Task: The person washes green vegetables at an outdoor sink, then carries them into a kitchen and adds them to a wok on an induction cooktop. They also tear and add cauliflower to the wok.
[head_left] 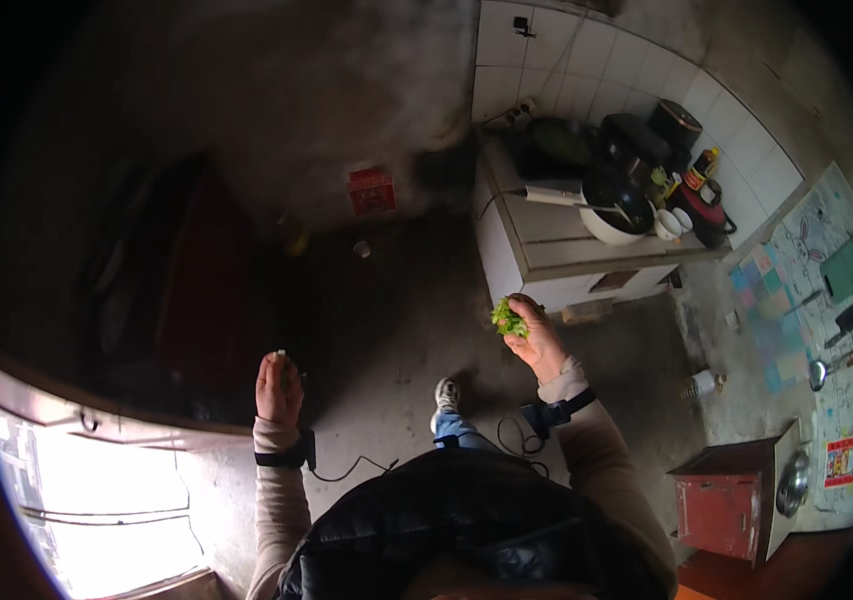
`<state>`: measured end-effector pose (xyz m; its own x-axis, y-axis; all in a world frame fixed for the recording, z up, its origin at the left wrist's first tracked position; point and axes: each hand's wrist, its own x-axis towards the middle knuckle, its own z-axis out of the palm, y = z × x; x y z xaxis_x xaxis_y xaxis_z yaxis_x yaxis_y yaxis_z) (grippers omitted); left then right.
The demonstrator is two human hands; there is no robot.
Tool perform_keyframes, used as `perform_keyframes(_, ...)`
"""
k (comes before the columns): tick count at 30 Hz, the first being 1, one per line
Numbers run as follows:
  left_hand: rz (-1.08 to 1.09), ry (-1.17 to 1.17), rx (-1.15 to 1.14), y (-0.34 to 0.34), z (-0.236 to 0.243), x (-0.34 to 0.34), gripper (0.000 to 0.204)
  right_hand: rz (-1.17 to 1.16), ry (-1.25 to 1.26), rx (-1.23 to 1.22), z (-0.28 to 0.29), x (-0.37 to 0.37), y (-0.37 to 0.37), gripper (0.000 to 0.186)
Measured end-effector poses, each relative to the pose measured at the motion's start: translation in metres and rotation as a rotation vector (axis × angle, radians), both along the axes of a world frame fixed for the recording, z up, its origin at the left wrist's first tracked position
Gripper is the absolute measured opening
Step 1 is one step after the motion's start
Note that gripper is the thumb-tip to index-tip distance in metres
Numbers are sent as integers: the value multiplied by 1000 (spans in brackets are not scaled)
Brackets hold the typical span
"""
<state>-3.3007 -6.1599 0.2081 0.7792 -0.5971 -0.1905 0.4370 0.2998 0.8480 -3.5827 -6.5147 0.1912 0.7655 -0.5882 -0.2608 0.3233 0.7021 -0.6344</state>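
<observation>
My right hand [539,343] is closed around a bunch of bright green leafy vegetable [509,320], which sticks out past the fingers on the left. It is held in the air in front of the tiled counter's near corner. Further left, my left hand [279,392] is closed too, over the floor. A small pale bit [282,353] shows at its top; what it belongs to is too small to tell. Both hands are apart and touch no furniture.
On the tiled counter [552,258] stand a white-rimmed wok or pot [612,232], a long-handled utensil [552,197], white bowls [669,224] and a sauce bottle [702,168]. A red cabinet [715,512] is at lower right; utensils hang on the right wall. A bright window [97,500] lies lower left.
</observation>
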Motion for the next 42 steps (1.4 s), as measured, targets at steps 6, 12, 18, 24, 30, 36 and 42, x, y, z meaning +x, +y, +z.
perform_keyframes(6, 143, 90, 82, -120, 2, 102, 15, 19, -85, 80, -3, 145, -124, 6)
perform_keyframes(12, 283, -156, 192, -189, -22, 199, 15, 27, -164, 163, 2, 272, -226, 4)
perform_keyframes(18, -42, 35, 266, -320, -41, 330, 15, -172, -165, 81, -5, 329, -349, 13)
perform_keyframes(24, -443, 122, 214, -496, -12, 441, 13, -631, -3, 163, 4, 322, -479, 8)
perform_keyframes(30, -608, 115, 284, -633, -4, 466, 12, -1056, 253, 128, -2, 299, -611, 9)
perform_keyframes(36, -642, 196, 428, -715, -10, 463, 13, -727, 1260, -254, -45, 270, -692, 52)
perform_keyframes(42, -685, 168, 499, -779, -8, 467, 12, -580, 1720, -933, -45, 248, -741, 31)
